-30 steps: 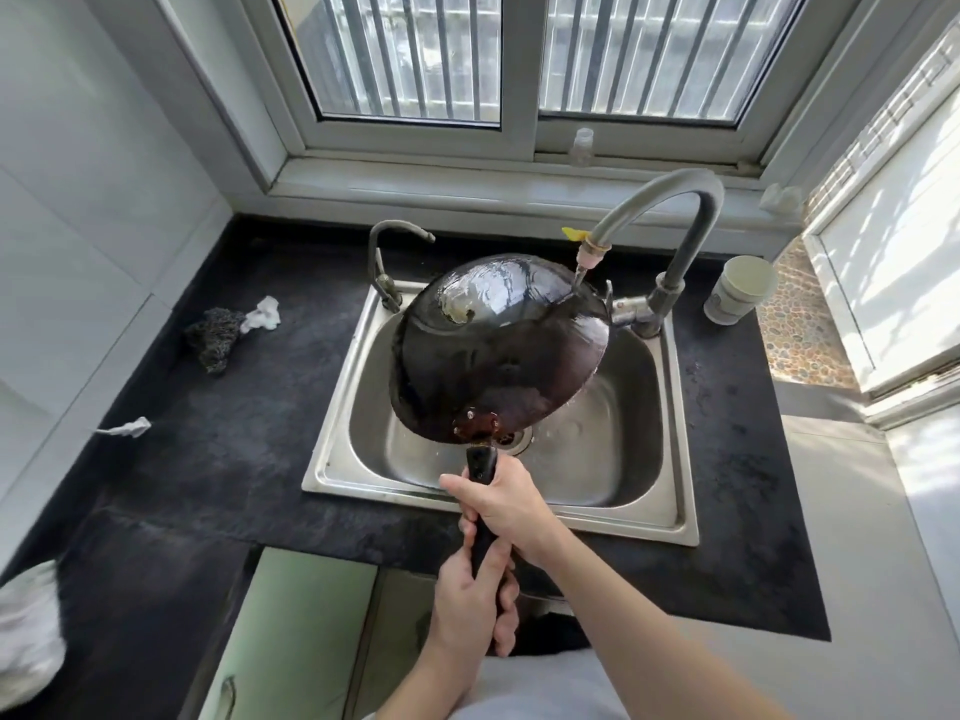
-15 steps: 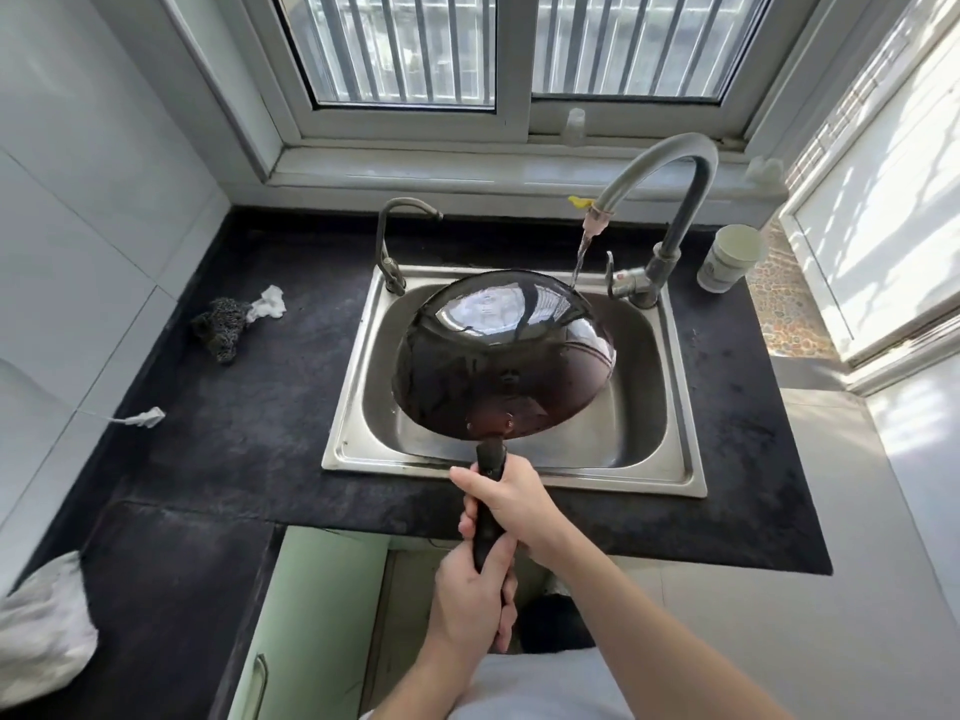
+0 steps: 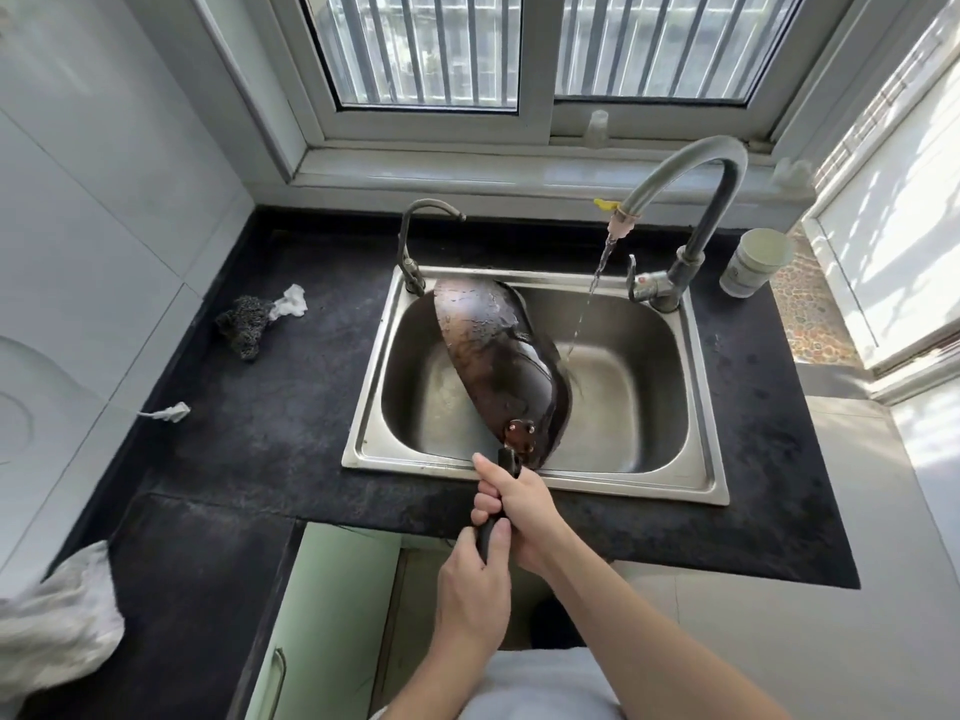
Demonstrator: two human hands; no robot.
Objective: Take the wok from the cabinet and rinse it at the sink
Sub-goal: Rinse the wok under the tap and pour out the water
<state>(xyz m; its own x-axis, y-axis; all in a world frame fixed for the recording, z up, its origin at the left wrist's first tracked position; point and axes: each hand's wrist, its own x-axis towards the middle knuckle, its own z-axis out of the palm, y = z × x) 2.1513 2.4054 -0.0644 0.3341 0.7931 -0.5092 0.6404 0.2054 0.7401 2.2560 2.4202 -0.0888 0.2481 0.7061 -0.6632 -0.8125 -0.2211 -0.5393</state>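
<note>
Two hands clamp their fingers [image 3: 484,500] round the handle [image 3: 509,458], your right hand [image 3: 521,511] ahead of your left hand [image 3: 471,589]. The wok [image 3: 498,356] stands tilted on edge inside the sink [image 3: 626,485], just beside the water stream [image 3: 586,306].

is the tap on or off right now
On: a thin stream falls from the faucet spout into the sink, by the tilted wok.
</note>
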